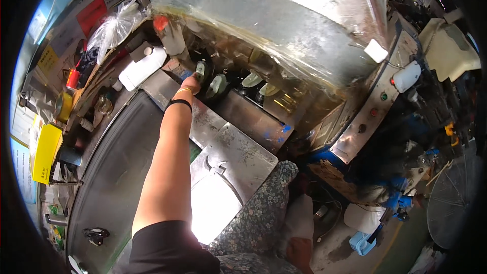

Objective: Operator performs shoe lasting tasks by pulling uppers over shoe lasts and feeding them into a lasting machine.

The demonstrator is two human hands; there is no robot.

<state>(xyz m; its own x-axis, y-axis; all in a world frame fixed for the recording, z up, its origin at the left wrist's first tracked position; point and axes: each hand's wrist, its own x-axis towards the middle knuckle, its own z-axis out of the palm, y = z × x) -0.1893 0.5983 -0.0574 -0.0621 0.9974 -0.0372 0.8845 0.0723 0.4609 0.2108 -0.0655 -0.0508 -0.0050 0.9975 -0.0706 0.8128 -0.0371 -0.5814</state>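
Stretched far forward, my left hand (191,84) has its fingers closed at the near end of a pale green shoe-shaped piece (201,70). Fingertip detail is small and partly hidden. Beside it to the right stands a second pale green piece (217,86) over a dark base. Farther right are two more pale oval pieces, a rear one (252,78) and a front one (269,90), also on dark bases inside the machine opening. A bare metal plate (246,155) lies to the right of my forearm. My right hand is out of view.
A dark conveyor belt (114,172) runs along the left, bearing a black shiny object (96,234). Overhead, a large metal hood (284,15) with clear plastic sheeting covers the opening. A button panel (373,111) rises at right. A white container (143,67) rests on the left ledge.
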